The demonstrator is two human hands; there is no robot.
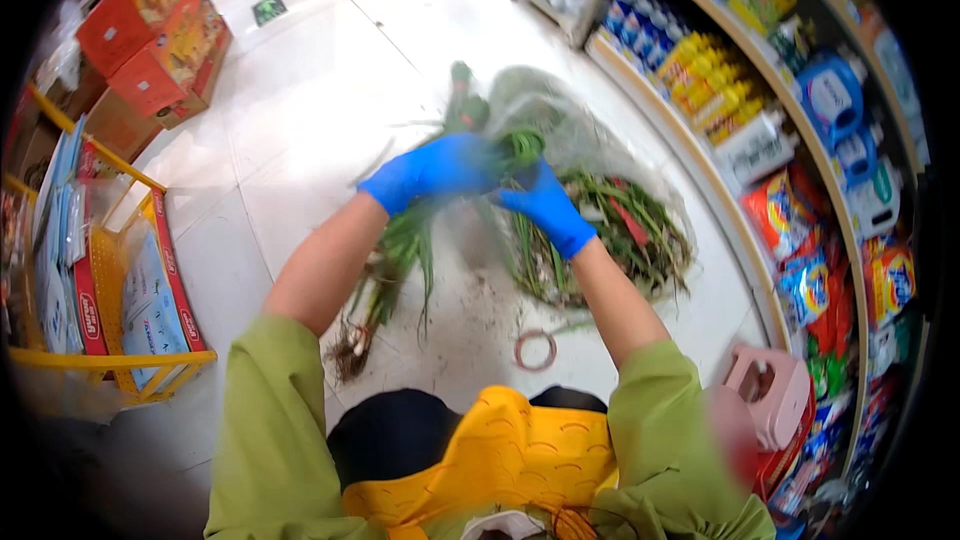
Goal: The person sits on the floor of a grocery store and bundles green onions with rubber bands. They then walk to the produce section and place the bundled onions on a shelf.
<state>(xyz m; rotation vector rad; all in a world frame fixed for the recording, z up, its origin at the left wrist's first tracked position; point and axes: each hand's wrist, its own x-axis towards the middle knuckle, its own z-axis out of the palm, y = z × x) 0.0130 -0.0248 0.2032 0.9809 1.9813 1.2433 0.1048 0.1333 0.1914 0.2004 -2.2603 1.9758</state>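
Observation:
My left hand [442, 167], in a blue glove, grips a bundle of green onions [519, 146] whose leaves are coiled round. Close at its right, my right hand [546, 204], gloved too, has its fingers against the same bundle; the thumb points left. Motion blurs both. Loose green onions with roots [382, 277] lie on the floor below my left forearm. Tied green bundles [466, 109] lie beyond my hands. At the right, plant scraps [622, 232] and a red strip [628, 221] fill a clear plastic bag [592, 136]. A roll of tape [535, 350] lies nearer my knees.
Shelves of bottles and detergent bags [784, 210] curve along the right. A pink plastic stool [772, 394] stands at the lower right. To the left are a yellow rack [112, 360] and red cartons [161, 45]. Soil crumbs dot the tiled floor [292, 127].

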